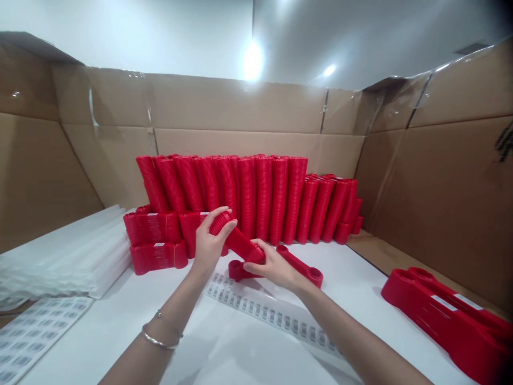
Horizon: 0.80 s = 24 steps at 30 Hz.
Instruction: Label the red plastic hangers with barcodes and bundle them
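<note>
Both hands hold one red stack (239, 241) in the air, just above the table (224, 347), mid-frame, in front of the back rows (256, 198). The stack's long axis runs on a slant, upper-left to lower-right, high end away from the person. Left hand (209, 243) caps the high far end, fingers curled over the top and thumb under, closed on it. Right hand (276, 267) grips the low near end, fingers wrapped round it, closed too. The stack lies between the two palms, each hand at its own end, neither nearer the middle. It looks like many thin red plastic pieces pressed together: ribbed sides, rounded end, matte. Just under it a loose piece (302, 267) lies flat on the table with a ring at each end, close below the right hand; contact cannot be told. A label strip (256, 309) lies near the wrists. Banded bundles (154, 243) sit left of the left hand, white sheets (68, 251) further left, a label sheet (36, 329) at bottom left, and a big bundle (444, 313) well apart on the right. Cardboard walls (441, 187) stand all round. There is a bracelet (160, 341) on the left wrist.
</note>
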Motion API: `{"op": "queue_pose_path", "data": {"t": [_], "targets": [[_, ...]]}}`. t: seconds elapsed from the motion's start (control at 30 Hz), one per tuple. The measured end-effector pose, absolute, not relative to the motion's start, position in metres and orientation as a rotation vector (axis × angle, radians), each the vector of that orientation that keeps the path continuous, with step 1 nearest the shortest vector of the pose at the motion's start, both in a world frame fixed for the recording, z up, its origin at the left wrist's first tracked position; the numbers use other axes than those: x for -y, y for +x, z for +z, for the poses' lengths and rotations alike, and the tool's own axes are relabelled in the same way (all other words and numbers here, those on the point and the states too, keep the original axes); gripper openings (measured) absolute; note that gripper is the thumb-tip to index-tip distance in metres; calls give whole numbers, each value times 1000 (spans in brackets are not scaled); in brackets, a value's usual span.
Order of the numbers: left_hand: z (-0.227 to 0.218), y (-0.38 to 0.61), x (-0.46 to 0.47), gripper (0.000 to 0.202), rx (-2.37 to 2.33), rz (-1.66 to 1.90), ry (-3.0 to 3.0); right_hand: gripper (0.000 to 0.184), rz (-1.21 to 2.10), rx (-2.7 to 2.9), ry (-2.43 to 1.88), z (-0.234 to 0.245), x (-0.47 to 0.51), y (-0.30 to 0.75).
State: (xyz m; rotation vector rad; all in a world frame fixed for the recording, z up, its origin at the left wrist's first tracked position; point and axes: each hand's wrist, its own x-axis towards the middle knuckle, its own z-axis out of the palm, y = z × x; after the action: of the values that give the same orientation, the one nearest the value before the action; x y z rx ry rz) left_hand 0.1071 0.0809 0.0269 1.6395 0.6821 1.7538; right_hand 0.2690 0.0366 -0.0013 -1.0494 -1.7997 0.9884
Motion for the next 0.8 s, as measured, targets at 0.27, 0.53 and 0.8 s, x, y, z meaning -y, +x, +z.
{"op": "queue_pose_path", "data": {"t": [0.27, 0.53, 0.8], "targets": [[53, 83, -71, 33, -582, 1458, 1699, 26, 1848, 1470, -604, 15, -15, 259], [34, 95, -69, 40, -528, 1264, 1830, 32, 1577, 1718, -1015, 5, 7, 261], [-41, 61, -78, 25, -1000, 849, 2466, 23, 1387, 1577, -1250, -38, 22, 275]]}}
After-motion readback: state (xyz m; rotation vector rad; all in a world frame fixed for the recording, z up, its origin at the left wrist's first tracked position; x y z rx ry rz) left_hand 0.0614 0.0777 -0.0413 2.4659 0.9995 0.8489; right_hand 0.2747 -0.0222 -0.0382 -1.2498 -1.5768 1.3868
